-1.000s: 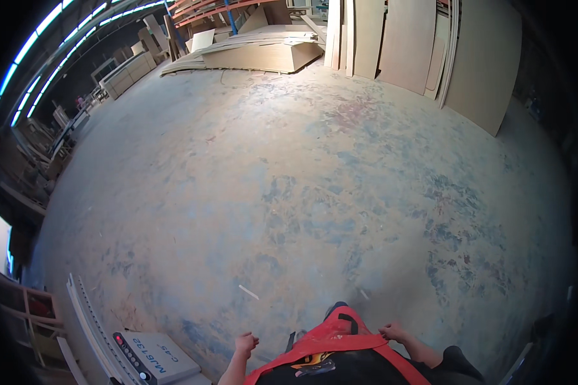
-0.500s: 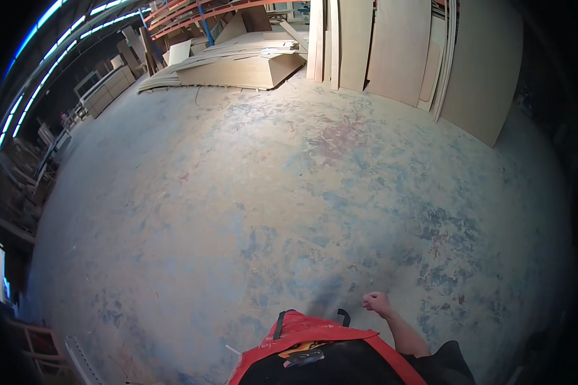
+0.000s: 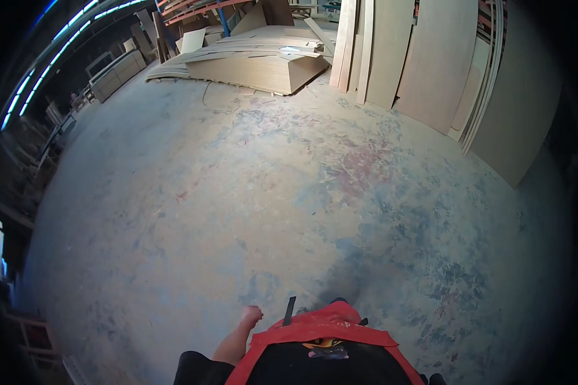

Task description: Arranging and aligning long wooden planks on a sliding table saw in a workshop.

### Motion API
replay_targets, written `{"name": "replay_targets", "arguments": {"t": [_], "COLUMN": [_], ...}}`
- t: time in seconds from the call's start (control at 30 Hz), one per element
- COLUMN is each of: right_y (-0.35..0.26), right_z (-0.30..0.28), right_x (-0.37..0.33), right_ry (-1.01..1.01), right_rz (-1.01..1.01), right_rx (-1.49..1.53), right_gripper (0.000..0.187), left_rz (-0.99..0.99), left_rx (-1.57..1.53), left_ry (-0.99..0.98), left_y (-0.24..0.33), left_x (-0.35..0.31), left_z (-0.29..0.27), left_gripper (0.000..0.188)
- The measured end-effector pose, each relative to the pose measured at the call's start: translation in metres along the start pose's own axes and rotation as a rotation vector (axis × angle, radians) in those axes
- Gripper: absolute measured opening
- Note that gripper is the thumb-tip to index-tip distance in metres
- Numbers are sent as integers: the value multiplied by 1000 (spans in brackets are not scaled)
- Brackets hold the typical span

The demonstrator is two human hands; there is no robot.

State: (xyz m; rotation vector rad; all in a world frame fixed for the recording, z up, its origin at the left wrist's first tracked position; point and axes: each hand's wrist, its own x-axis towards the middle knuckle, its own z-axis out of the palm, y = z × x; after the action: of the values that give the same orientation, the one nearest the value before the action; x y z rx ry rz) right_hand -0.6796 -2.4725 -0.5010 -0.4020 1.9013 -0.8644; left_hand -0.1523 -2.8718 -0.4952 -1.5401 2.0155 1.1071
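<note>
My left hand (image 3: pixel 252 314) hangs low at the left of my body, above the paint-stained floor (image 3: pixel 237 212). Its fingers are curled closed, and nothing shows in them. It stays apart from the red apron (image 3: pixel 327 319) that I wear over a dark shirt. My right hand is out of sight; only a bit of dark sleeve (image 3: pixel 435 378) shows at the lower edge.
Ahead, a low stack of wooden boards (image 3: pixel 244 72) lies on the floor. Tall panels (image 3: pixel 430 70) lean upright at the right. An orange and blue rack (image 3: pixel 223 20) rises behind the stack. Along the far left stand long wooden pieces (image 3: pixel 117 76).
The boards and panels have shifted right and come nearer in the view. My left hand has swung into view at the left; my right hand has dropped out of view.
</note>
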Motion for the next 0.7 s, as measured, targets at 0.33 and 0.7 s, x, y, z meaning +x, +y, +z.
{"name": "replay_targets", "arguments": {"t": [0.33, 0.7], "right_y": [-325, -792], "right_z": [9, 10], "right_x": [246, 576], "right_ry": [-86, -90], "right_rz": [261, -65], "right_rx": [53, 54], "right_gripper": [22, 23], "left_rz": [-99, -72], "left_rx": [-1103, 104], "left_ry": [281, -142], "left_y": [232, 148], "left_x": [174, 305], "left_z": [-302, -293], "left_gripper": [48, 40]}}
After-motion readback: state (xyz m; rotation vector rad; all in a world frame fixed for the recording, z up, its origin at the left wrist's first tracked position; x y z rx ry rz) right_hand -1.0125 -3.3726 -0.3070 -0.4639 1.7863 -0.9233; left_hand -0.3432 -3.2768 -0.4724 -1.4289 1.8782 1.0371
